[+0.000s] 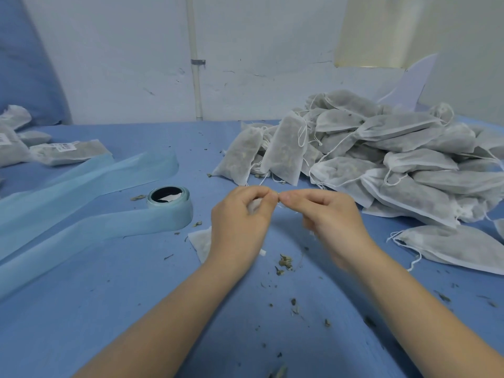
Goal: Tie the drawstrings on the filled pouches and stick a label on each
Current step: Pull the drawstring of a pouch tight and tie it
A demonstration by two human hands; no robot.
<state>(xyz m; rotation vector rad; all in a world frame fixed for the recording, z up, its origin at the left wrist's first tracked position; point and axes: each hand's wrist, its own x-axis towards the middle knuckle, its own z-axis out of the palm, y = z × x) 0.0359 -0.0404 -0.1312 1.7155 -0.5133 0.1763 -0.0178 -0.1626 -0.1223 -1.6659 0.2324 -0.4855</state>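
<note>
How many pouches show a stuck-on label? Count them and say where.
2: one labelled pouch at far left beside the blue strip, another cut by the left edge. Others may hide labels.

The counter [136,296] wears a plain mid-blue cloth flecked with dull green-brown leaf crumbs [285,261]. The heaped pouches [395,159] are translucent white over grey-green filling, with white drawstrings [302,133]. The label roll [170,207] is pale sky-blue around a black core, and its backing strip [81,184] is the same blue.

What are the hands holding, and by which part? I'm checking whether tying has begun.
Both the left hand and the right hand pinch the drawstring of a white pouch that lies largely hidden under the left hand.
</note>
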